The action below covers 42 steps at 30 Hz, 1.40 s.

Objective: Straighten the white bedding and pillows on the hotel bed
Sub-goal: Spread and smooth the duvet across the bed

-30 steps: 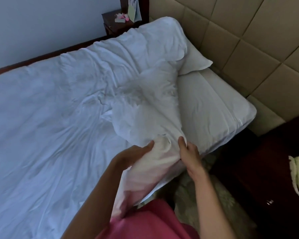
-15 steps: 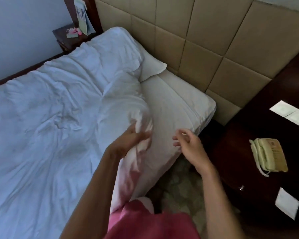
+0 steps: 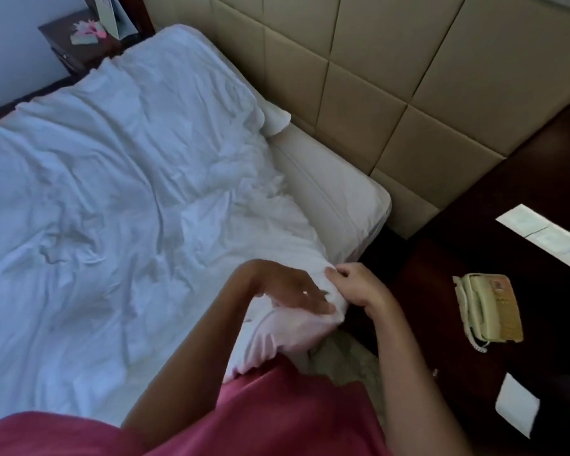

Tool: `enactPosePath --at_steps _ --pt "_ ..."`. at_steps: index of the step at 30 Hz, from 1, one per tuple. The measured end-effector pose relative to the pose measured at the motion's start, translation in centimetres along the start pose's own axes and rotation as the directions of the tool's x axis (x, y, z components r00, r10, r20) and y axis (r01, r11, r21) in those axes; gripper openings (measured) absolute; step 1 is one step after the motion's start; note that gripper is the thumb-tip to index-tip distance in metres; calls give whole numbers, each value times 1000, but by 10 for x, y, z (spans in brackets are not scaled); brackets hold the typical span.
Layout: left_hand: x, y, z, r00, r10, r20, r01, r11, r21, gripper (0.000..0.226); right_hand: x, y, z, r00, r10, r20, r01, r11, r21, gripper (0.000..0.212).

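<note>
A rumpled white duvet covers most of the bed. Its near corner hangs over the bed's edge in front of me. My left hand lies flat on that corner with straight fingers. My right hand pinches the fabric at the corner's right edge. A white pillow corner pokes out from under the duvet by the headboard. The bare mattress top shows between duvet and headboard.
A padded beige headboard runs behind the bed. A dark nightstand at right carries a beige telephone and white papers. Another dark nightstand stands at the far side. Patterned carpet lies below.
The lifted duvet fold has come down flat over the bed. My left hand went from gripping it to lying flat on the corner, and my right hand closed on the fabric edge.
</note>
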<state>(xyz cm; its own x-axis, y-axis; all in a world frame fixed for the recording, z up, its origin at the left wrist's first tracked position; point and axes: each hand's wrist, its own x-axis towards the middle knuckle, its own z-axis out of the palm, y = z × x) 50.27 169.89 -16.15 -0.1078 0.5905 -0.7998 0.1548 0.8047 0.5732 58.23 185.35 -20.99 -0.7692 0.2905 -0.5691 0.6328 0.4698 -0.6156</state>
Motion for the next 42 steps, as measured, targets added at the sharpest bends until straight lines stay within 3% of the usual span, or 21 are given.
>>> enactPosePath --at_steps 3,5,7,10,11,13,14,17,19,20,22,24,27,31,34,36,38,39,40,41,42 --pt "17 -32 -45 976 -77 -201 15 957 -291 58 32 -5 -30 997 -10 -72 14 998 59 42" --pt "41 -74 -65 833 -332 -442 136 898 -419 73 55 -5 -44 996 17 -86 -9 996 90 41" --pt "63 -116 -67 687 -535 -492 307 827 -471 104 78 -9 -50 998 32 -49 -27 994 106 46" --pt "104 -147 -49 834 -544 -92 227 489 -843 111 107 -29 -53 998 2 55 -5 998 64 48" --pt "127 -158 -41 857 -511 -75 187 443 -877 102 115 -36 -53 995 -28 94 25 999 38 45" --pt "140 -143 -33 887 -436 -152 102 506 -857 76 126 -48 -55 982 -71 175 79 996 -41 37" --pt "148 -137 -31 836 -502 -221 88 521 -849 60 130 -52 -58 973 -72 221 93 992 -87 36" --pt "154 -115 -48 795 -515 -321 -177 310 -934 36 143 -47 -75 951 28 309 37 979 -203 39" --pt "145 -91 -65 777 -465 -425 -356 232 -905 33 149 -44 -90 976 37 213 12 975 -222 41" --pt "139 -71 -77 755 -412 -510 -435 268 -860 32 150 -45 -98 994 15 107 6 982 -187 44" --pt "133 -25 -94 678 -257 -689 -510 509 -693 34 152 -51 -111 1000 -11 6 11 999 52 53" --pt "130 29 -106 615 40 -788 -514 778 -362 32 148 -61 -125 988 28 153 -69 961 269 58" --pt "128 98 -95 568 397 -721 -571 821 2 20 147 -53 -150 956 100 275 -163 962 218 63" --pt "134 122 -58 510 387 -768 -505 858 97 40 149 -19 -173 965 54 256 -101 980 174 36" --pt "136 131 -32 473 353 -807 -361 913 187 48 146 7 -169 978 -19 210 -43 957 285 26" --pt "134 140 -21 298 202 -933 -226 965 136 41 146 26 -169 980 -50 193 -25 928 372 24" --pt "139 138 -13 154 -87 -984 -102 989 -104 56 141 37 -180 979 -63 192 -36 880 474 21" --pt "140 135 -9 149 -263 -953 -96 956 -278 75 138 40 -187 980 -63 190 -49 846 531 21" --pt "141 132 -7 220 -431 -875 -196 860 -472 91 135 44 -191 980 -66 190 -58 810 584 22" --pt "141 133 -6 364 -535 -762 -406 645 -647 97 132 48 -194 977 -76 198 -66 777 626 26" --pt "141 136 -3 553 -519 -652 -588 311 -747 89 127 51 -194 973 -84 216 -81 751 655 32"
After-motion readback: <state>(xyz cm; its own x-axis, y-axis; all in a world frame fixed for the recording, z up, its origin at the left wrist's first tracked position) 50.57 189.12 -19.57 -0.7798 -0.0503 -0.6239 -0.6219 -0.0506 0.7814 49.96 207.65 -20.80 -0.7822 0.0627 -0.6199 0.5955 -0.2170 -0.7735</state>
